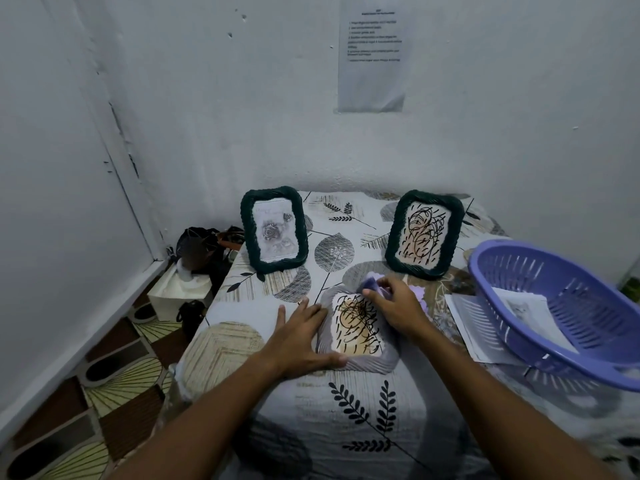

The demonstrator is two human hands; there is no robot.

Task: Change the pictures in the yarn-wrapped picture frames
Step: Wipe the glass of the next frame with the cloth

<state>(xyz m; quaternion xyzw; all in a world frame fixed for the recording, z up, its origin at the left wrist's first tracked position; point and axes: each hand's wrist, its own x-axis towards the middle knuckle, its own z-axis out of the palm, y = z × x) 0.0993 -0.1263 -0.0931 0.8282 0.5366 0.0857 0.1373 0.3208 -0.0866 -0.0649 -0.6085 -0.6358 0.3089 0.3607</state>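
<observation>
A grey yarn-wrapped frame point(372, 362) lies flat on the patterned cloth in front of me, holding a picture of black scribbles on tan point(356, 329). My left hand point(300, 336) rests flat on the frame's left edge, fingers spread. My right hand point(398, 306) is at the frame's upper right corner, pinching a small purple piece point(371, 284). Two dark green yarn-wrapped frames stand upright behind: the left one point(274, 230) shows grey roses, the right one point(424, 234) shows black scribbles.
A purple plastic basket point(568, 306) sits tilted at the right with printed sheets point(481, 327) in and under it. The table point(346, 427) stands in a wall corner. Bags and a white box point(187, 289) lie on the floor to the left.
</observation>
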